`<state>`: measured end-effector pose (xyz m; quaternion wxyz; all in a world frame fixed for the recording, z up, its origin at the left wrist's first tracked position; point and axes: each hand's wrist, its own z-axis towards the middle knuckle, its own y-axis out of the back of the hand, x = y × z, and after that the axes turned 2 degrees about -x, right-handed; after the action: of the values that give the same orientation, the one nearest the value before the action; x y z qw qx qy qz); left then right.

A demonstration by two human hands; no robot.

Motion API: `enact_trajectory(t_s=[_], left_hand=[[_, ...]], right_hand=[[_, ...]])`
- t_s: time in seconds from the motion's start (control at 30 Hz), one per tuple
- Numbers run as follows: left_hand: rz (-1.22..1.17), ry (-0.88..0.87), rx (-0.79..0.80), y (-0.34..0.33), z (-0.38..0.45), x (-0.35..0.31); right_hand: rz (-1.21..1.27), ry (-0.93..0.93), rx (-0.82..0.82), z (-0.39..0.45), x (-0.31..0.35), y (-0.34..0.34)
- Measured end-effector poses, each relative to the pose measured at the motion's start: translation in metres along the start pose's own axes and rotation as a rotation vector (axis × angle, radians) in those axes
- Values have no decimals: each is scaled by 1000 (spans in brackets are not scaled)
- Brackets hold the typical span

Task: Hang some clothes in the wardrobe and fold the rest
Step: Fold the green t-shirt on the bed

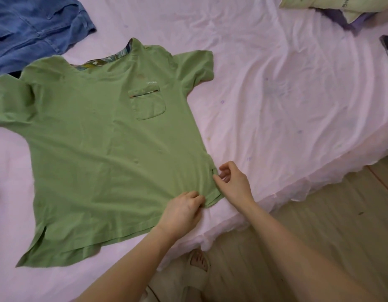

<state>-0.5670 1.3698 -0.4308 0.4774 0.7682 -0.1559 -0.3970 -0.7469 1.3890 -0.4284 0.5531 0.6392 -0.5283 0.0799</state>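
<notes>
Green shirt (97,149) spread face up on the bed (275,105), pocket showing, hem toward the bed's edge. Left hand (182,211) pinches the hem near the side corner; right hand (233,180) at the side slit, fingers (225,168) loosely curled, thumb touching cloth (a real grip? cannot tell). Risk: uneven pull bunches the hem, skews the fold. Blue denim garment (36,29) cut off at top left; dark thing at left margin unreadable

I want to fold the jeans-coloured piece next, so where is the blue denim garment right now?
In the head view the blue denim garment lies crumpled at the top left corner on the pink bedsheet, just beyond the green shirt.
</notes>
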Motion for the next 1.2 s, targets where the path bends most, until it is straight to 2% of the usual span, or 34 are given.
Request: enact_trajectory(t_s=[0.2, 0.3, 0.4, 0.47, 0.57, 0.7, 0.73, 0.77, 0.83, 0.9, 0.97, 1.0, 1.03, 1.1, 1.2], left_hand=[[106, -17, -53, 2, -5, -1], [200, 36, -39, 0, -4, -3], [58, 82, -9, 4, 1, -4], [-71, 42, 58, 11, 4, -5], [-133, -48, 129, 20, 6, -4], [-76, -2, 255, 28, 11, -4], [-28, -2, 214, 28, 12, -1], [12, -6, 108, 26, 11, 2], [49, 71, -46, 20, 5, 12], [18, 156, 41, 20, -7, 23], [7, 140, 218, 24, -25, 33], [-21, 136, 205, 28, -36, 39], [-64, 167, 155, 37, -48, 44], [-126, 293, -46, 53, -78, 59], [-118, 567, -496, 72, -128, 94]], right_hand=[[-203, 17, -28, 8, 12, -14], [-306, 73, -61, 11, 17, -17], [-310, 138, -87, 12, 21, -16], [-252, 144, -113, 9, 18, -10], [-156, 41, -147, -5, 3, 1], [-261, -103, -74, -10, -2, 1], [-323, -54, -118, -8, 2, -1], [-391, 71, -173, -7, 5, -5], [-552, 437, -138, -7, 2, -12], [-750, 680, 6, -8, -15, -15], [-828, 616, 91, -18, -25, -14], [-869, 554, 72, -27, -20, -10], [-912, 533, 49, -35, -9, -7], [-925, 590, 53, -51, 20, -13], [-816, 760, 171, -79, 66, -50]])
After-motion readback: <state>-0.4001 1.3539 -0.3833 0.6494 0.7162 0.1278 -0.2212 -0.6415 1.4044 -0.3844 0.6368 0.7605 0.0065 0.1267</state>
